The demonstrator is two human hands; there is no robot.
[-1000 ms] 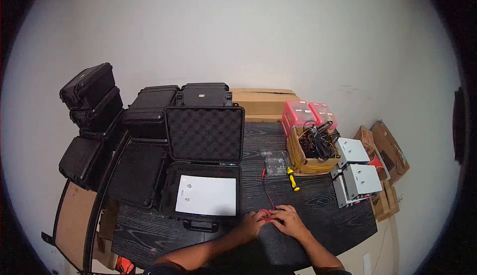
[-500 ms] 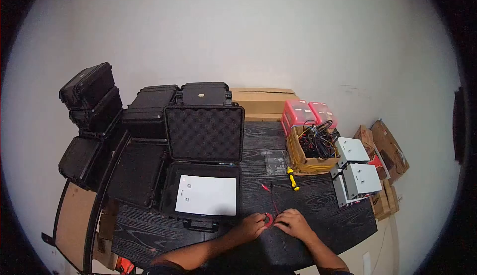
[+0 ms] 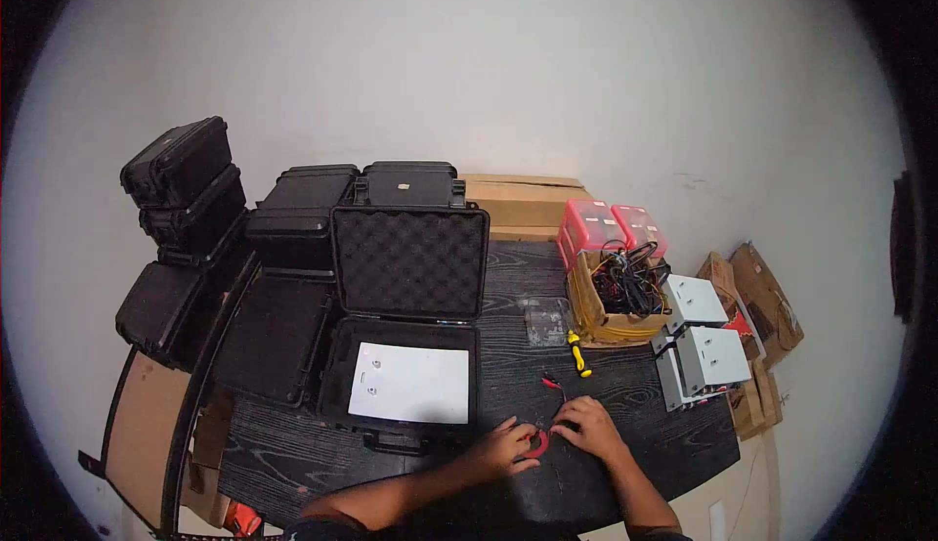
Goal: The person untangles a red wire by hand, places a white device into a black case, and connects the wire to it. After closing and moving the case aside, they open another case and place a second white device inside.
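Observation:
My left hand (image 3: 508, 447) grips a red ring (image 3: 539, 446) that looks like a roll of tape, just above the dark table (image 3: 625, 473). Close beside it, my right hand (image 3: 588, 428) has thumb and fingers pinched on a thin red wire. A red clip (image 3: 552, 383) at the wire's far end lies on the table beyond my fingers. What exactly sits between the right fingertips is too small to make out. Farther off is a yellow and black screwdriver (image 3: 578, 355).
Left of my hands stands an open black case (image 3: 474, 375) holding a white panel (image 3: 410, 383). More black cases (image 3: 283, 316) are stacked leftward. At the right are a cardboard box (image 3: 620, 328) of cables, pink-red boxes (image 3: 589, 226) and white metal boxes (image 3: 713, 357). A clear flat piece (image 3: 546, 321) lies mid-table.
The red clip has shifted right and slightly nearer with its wire. My right hand has risen a little, and the red ring has moved slightly right and closer to me.

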